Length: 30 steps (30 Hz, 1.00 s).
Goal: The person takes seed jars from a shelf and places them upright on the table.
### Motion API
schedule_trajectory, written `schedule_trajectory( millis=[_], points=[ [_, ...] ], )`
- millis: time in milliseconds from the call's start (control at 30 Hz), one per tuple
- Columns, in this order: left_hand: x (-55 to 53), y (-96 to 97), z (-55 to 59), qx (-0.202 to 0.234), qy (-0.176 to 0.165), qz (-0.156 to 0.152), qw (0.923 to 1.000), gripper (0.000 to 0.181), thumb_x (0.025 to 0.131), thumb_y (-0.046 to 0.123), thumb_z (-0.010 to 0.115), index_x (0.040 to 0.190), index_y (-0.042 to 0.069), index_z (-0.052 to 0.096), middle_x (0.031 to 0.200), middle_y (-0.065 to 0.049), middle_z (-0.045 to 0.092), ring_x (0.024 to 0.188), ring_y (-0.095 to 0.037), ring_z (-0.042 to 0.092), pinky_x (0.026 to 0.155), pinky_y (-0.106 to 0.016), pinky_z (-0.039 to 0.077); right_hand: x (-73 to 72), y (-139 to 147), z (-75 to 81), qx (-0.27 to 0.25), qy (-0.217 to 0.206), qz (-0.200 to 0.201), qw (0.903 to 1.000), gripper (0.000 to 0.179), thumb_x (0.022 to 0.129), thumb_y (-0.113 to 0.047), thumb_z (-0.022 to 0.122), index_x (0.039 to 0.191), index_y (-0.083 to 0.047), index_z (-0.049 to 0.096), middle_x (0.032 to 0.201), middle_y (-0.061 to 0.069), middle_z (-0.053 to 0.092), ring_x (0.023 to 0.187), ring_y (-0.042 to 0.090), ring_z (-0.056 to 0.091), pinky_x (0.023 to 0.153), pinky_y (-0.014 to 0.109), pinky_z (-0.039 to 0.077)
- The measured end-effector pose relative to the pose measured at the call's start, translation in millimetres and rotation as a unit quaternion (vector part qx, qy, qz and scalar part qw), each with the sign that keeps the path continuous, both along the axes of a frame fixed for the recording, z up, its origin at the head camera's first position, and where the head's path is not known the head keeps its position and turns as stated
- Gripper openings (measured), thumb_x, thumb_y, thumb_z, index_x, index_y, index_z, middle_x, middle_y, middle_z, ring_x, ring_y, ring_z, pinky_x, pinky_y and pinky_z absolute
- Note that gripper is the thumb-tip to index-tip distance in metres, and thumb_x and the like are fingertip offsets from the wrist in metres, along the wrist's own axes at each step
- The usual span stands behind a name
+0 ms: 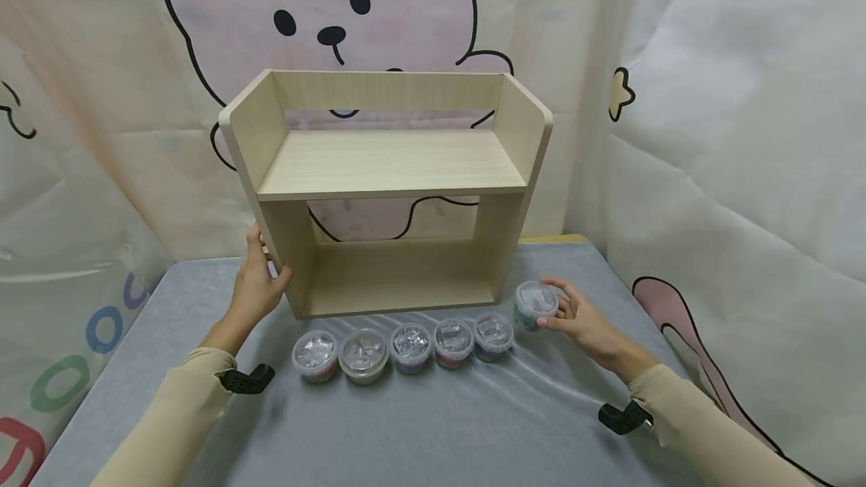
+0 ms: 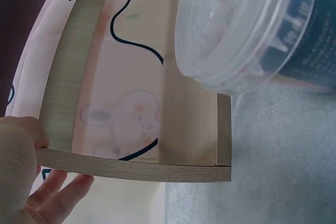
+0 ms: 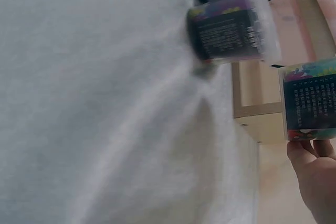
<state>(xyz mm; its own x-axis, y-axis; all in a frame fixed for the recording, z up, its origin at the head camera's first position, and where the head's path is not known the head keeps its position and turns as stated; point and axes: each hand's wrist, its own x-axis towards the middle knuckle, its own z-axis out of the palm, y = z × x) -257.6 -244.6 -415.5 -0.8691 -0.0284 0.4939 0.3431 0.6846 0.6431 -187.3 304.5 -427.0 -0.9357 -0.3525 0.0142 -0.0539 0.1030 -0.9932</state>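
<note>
A pale wooden two-tier shelf (image 1: 392, 164) stands on the cloth-covered table. My left hand (image 1: 260, 284) grips its left side panel low down; in the left wrist view the thumb lies on one face of the panel (image 2: 131, 170) and the fingers on the other. My right hand (image 1: 585, 322) pinches a clear-lidded plastic tub (image 1: 536, 305) with a greenish label, beside the shelf's lower right corner. The right wrist view shows that tub (image 3: 312, 100) by its dark printed label, with fingertips at its side. Several similar tubs (image 1: 411, 346) line up before the shelf.
A grey-blue cloth (image 1: 406, 434) covers the table. Behind it hangs a curtain (image 1: 406, 6) with a cartoon bear, and another pale curtain (image 1: 744, 134) falls along the right side. A black band (image 1: 246, 379) sits on the left wrist, another (image 1: 624, 417) on the right.
</note>
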Motion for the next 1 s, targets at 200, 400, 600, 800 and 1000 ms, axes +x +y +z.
schedule_trajectory(
  millis=[200,400,600,800,1000],
  points=[
    [-1.0,-0.9,-0.1,-0.001,-0.001,-0.002,1.0000,0.088,0.088,-0.005,0.061,0.156,0.020,0.012,0.135,-0.031,0.048,0.109,-0.054,0.062,0.085,-0.066,0.050,2.7,3,-12.8,0.008,-0.005,0.002,1.0000,0.069,0.094,0.003,0.064,0.149,-0.007,0.024,0.122,-0.006,0.059,0.109,0.003,0.063,0.088,0.019,0.055],
    [0.2,-2.2,-1.6,-0.011,0.017,-0.007,0.9998,0.086,0.089,-0.004,0.060,0.156,0.019,0.012,0.134,-0.032,0.049,0.107,-0.056,0.062,0.083,-0.067,0.051,5.5,4,-22.6,0.010,-0.015,0.009,0.9998,0.068,0.093,0.004,0.065,0.148,-0.006,0.025,0.122,-0.005,0.059,0.107,0.003,0.064,0.087,0.020,0.055],
    [-0.2,-2.4,-2.0,-0.012,0.021,-0.010,0.9997,0.086,0.089,-0.004,0.060,0.156,0.020,0.012,0.133,-0.031,0.050,0.108,-0.056,0.062,0.082,-0.067,0.051,8.0,5,-29.7,0.008,-0.011,0.021,0.9997,0.067,0.094,0.004,0.064,0.147,-0.009,0.026,0.122,-0.004,0.059,0.108,0.003,0.064,0.088,0.019,0.055],
    [-1.9,-3.0,-2.7,-0.012,0.015,-0.012,0.9997,0.087,0.090,-0.004,0.060,0.157,0.021,0.011,0.134,-0.031,0.049,0.108,-0.055,0.063,0.081,-0.067,0.052,9.6,7,-36.7,0.015,-0.003,0.022,0.9996,0.069,0.093,0.006,0.065,0.147,-0.003,0.024,0.122,-0.004,0.059,0.109,0.002,0.064,0.088,0.019,0.054],
    [-1.8,-3.0,-2.3,-0.009,0.011,-0.012,0.9998,0.087,0.090,-0.004,0.060,0.157,0.022,0.011,0.135,-0.031,0.049,0.108,-0.055,0.063,0.080,-0.067,0.052,12.1,8,-39.0,0.016,-0.004,0.029,0.9994,0.070,0.092,0.005,0.065,0.147,-0.002,0.023,0.124,-0.004,0.059,0.109,0.002,0.063,0.088,0.018,0.054]
  ],
)
